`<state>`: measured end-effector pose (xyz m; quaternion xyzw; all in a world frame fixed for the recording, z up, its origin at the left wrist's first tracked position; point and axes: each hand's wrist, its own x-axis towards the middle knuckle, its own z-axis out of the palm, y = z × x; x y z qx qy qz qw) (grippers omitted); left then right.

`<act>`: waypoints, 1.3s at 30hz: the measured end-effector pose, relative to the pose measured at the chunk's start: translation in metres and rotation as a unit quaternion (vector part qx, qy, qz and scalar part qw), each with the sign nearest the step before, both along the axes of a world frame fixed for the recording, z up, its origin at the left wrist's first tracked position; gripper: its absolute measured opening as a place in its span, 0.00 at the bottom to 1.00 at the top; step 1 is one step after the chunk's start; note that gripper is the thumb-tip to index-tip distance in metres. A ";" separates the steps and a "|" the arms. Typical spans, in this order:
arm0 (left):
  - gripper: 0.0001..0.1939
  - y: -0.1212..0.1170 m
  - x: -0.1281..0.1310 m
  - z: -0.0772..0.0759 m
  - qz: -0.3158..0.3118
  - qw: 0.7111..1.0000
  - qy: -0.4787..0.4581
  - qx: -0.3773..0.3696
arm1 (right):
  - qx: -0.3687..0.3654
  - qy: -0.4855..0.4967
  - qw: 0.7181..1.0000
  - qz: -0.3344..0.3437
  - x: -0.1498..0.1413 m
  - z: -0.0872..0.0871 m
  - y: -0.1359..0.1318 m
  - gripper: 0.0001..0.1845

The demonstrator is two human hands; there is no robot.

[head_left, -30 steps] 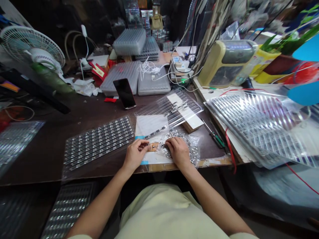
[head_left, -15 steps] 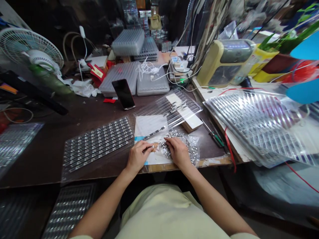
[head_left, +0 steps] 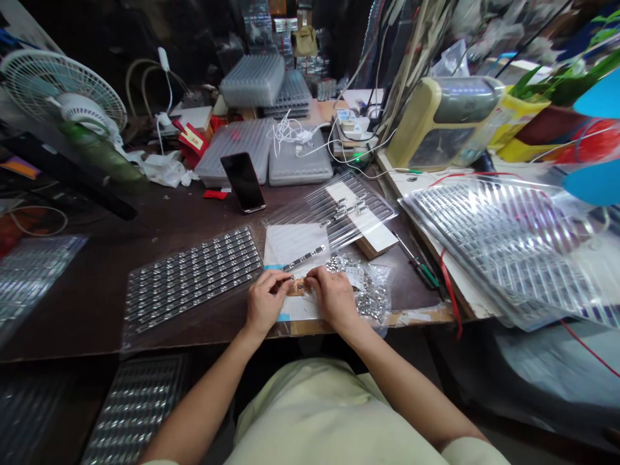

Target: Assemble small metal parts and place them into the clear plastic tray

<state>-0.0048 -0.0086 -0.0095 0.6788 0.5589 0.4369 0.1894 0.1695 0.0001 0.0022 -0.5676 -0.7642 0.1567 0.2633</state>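
Note:
My left hand pinches a small metal part at the left end of a small orange-brown block. My right hand is closed at the block's right side; whatever its fingertips hold is hidden. A white sheet with blue tape lies beneath the block. Just beyond the hands, a short strip of joined dark and silver pieces rests on the sheet. Beside my right hand, a clear plastic bag is spread with many tiny silvery parts.
A tray filled with rows of metal strips lies left. Behind are a clear ribbed tray with a few pieces, a phone propped upright and a white-topped block. A green-handled screwdriver and stacked clear trays are at right.
My right hand has moved left from the bag of tiny parts to the orange-brown block. My left hand stays beside the block, its fingers still pinched. The whole view has shifted slightly.

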 end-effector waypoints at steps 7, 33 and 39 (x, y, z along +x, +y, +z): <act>0.06 -0.001 0.000 0.001 0.003 1.000 -0.004 -0.007 | 0.066 0.009 0.997 0.032 -0.018 -0.011 0.001 0.06; 0.06 0.006 0.022 0.006 -0.077 0.994 0.071 -0.018 | 0.092 0.023 0.995 0.007 0.024 -0.022 -0.006 0.08; 0.06 0.006 0.023 -0.001 -0.088 0.991 0.097 -0.017 | 0.090 0.054 0.994 0.015 0.025 -0.022 -0.005 0.10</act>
